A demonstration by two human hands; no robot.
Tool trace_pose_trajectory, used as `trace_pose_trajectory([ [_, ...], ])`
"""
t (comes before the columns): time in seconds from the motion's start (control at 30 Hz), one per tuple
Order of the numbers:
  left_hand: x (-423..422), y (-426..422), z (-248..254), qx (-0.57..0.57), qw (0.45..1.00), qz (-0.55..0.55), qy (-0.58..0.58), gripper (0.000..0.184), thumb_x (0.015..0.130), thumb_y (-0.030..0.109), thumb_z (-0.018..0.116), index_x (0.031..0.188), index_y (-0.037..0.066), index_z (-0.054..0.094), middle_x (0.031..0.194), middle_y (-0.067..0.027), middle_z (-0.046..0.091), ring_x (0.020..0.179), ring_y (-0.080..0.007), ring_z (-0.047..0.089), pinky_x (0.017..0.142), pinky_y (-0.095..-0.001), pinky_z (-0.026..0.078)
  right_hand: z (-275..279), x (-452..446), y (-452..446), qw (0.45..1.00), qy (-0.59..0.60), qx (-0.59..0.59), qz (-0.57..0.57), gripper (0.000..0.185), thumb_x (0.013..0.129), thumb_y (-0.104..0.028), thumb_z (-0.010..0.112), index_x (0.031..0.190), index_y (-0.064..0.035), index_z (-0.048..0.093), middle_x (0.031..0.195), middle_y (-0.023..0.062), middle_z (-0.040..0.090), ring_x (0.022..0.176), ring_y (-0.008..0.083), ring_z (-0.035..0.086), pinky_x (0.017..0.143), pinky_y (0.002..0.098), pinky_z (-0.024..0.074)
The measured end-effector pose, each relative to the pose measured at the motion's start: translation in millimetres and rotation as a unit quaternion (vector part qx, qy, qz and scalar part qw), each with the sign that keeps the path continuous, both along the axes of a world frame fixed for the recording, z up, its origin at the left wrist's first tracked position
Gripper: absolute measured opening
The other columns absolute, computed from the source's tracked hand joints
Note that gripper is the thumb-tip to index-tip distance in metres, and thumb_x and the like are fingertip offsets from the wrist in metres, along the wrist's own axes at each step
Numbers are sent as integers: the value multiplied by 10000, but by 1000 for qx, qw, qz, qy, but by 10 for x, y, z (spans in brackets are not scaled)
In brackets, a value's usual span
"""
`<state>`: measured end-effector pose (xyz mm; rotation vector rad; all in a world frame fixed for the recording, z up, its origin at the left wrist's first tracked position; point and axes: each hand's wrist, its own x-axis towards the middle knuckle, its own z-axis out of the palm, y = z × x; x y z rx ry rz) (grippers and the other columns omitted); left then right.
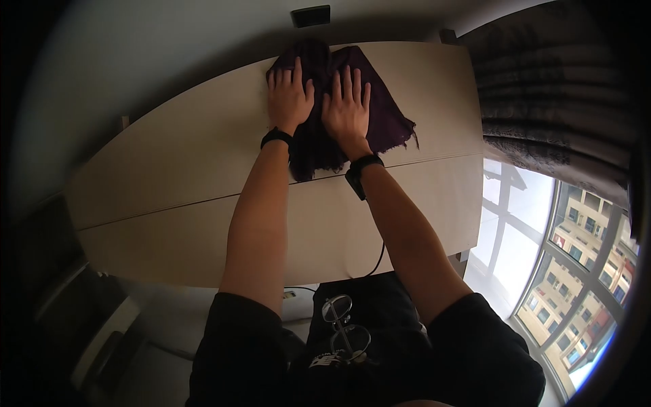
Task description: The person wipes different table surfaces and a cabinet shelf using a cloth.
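A dark purple cloth (387,123) with a frayed, fringed edge lies bunched on the pale wooden table, near its far edge. My left hand (289,102) rests palm down on the cloth's left part, fingers stretched out and pointing away from me. Beside it, my right hand (347,108) lies flat on the cloth, its fingers spread. A fold of the cloth shows between the two hands. Neither hand grips anything. What lies under the palms is hidden.
The table (169,156) has a seam running across it. A dark curtain (549,88) and a window (576,271) are at the right. A black cable (380,258) crosses the near edge. Glasses (347,329) hang from my shirt. A dark wall plate (311,16) is behind the table.
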<state>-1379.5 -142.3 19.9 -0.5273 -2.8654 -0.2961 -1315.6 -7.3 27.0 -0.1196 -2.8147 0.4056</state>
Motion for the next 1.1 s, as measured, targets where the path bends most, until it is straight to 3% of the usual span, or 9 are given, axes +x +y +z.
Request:
trace_pose_trajectory([
  [0.1,-37,11,20,31,998,-10,54,550,927,266,548,1415,27,469,1210,-187,592,1194,-367,537,1116,-495,348,52,-36,-18,1000,-12,-11,-1,551,931,-293,524,1414,-33,472,1527,186,378,1455,364,284,1170,549,223],
  [0.23,-9,27,48,8,1000,7,-8,497,930,215,532,1386,24,498,1205,-180,588,1179,-351,543,1103,-492,367,16,99,-28,999,-36,-31,3,548,939,-289,514,1416,-25,468,1531,193,370,1466,364,258,1177,562,190],
  [0.3,-81,31,-28,46,998,0,37,484,921,185,536,1372,11,507,1191,-175,590,1151,-348,550,1104,-495,369,-8,-20,1,999,-30,-39,1,540,950,-288,500,1412,-10,470,1535,201,362,1473,362,243,1184,562,176],
  [0.47,-22,32,36,64,998,20,11,472,895,153,548,1340,-5,533,1170,-181,593,1136,-360,550,1076,-478,401,48,17,5,999,-22,-23,1,544,943,-282,515,1408,-4,471,1526,201,376,1462,370,267,1176,555,204],
  [0.57,-32,40,37,74,995,69,-17,488,880,170,561,1326,-25,539,1160,-197,591,1134,-378,545,1061,-484,406,44,-19,-9,1000,-17,-25,3,541,941,-276,518,1407,-5,472,1525,201,379,1459,373,274,1175,554,206],
  [0.67,-40,41,-18,47,991,97,74,514,873,213,564,1320,-39,541,1140,-219,592,1130,-402,541,1059,-485,400,43,0,-11,1000,-8,-21,-3,544,939,-277,517,1410,-9,469,1527,199,377,1456,372,278,1176,554,203],
  [0.77,4,56,48,35,986,158,27,549,888,267,539,1336,-50,529,1141,-236,585,1155,-420,525,1087,-495,371,35,36,-44,1000,-6,-5,-5,551,943,-289,505,1421,-18,457,1529,195,375,1456,366,277,1179,552,196],
  [0.87,-23,12,-133,12,986,149,70,585,918,308,498,1383,-46,486,1197,-244,575,1206,-419,500,1132,-498,312,3,-24,-53,1000,1,9,-14,557,951,-304,485,1436,-32,443,1534,186,369,1461,357,270,1182,545,197],
  [1.1,134,-529,-150,-25,999,1,-33,728,995,473,412,1501,-35,287,1329,-255,520,1303,-397,430,1171,-498,240,-125,105,-257,998,-1,59,-11,578,968,-344,475,1460,-45,418,1553,171,343,1475,342,240,1190,536,177],
])
